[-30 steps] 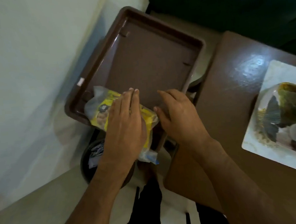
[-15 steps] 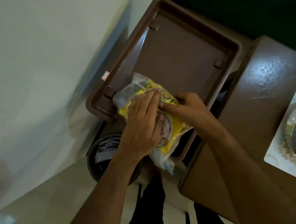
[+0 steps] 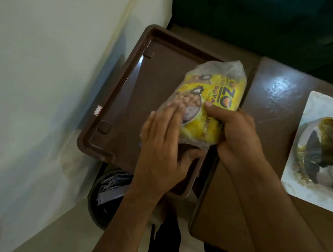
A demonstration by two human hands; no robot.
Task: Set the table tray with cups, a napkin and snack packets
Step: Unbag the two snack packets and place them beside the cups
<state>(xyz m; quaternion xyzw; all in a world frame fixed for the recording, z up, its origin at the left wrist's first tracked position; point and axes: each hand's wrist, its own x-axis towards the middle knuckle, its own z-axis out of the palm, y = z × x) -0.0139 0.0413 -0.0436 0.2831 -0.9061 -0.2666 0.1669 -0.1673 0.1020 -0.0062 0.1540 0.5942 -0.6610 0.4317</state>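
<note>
Both your forearms come up from the bottom edge of the view, bare, and they lean toward each other as they go forward. Your left hand (image 3: pixel 161 147) shows its back to the camera. Its fingers (image 3: pixel 170 113) are straight and lie close together, flat against the left side of the snack packet (image 3: pixel 210 100), and the thumb points to the right under the packet. Your right hand (image 3: pixel 236 133) is just beside the left one, and it grips the lower right part of the packet. Its thumb (image 3: pixel 210 105) presses on the printed front, and the other fingers are curled behind, hidden from the view. The wrists are near each other but apart.
</note>
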